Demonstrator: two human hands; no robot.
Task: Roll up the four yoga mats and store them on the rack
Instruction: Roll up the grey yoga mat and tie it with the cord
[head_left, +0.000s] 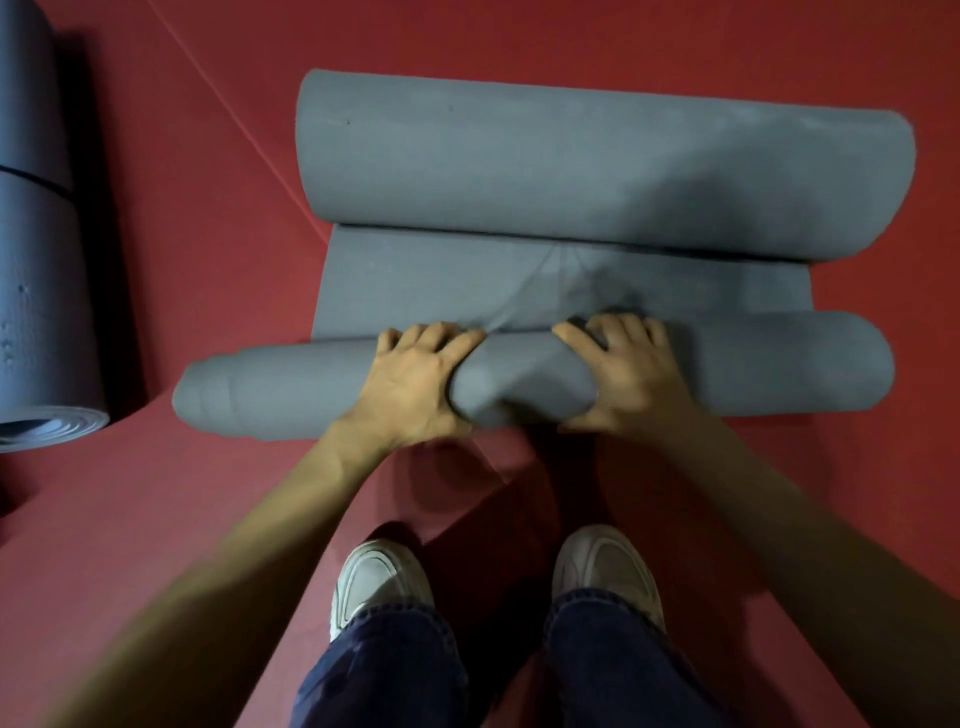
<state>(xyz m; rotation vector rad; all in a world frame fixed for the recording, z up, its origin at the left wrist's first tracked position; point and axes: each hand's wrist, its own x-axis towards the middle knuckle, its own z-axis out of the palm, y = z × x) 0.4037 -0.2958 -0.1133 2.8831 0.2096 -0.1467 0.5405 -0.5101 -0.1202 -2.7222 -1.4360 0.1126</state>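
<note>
Hands: left hand and right hand both curl round the near roll of a grey yoga mat; roll's long axis runs left-right; far end also rolled.

Lying crosswise on floor, dead ahead: near roll, flat strip stretching away behind it, far roll sitting along strip's far edge. Gripping top of near roll around mid-length: left hand left of centre, right hand right of centre, apart. Standing before near roll, below the arms: left shoe, right shoe. Lying lengthwise, well off left: rolled mat, second rolled mat butting up behind it.
</note>
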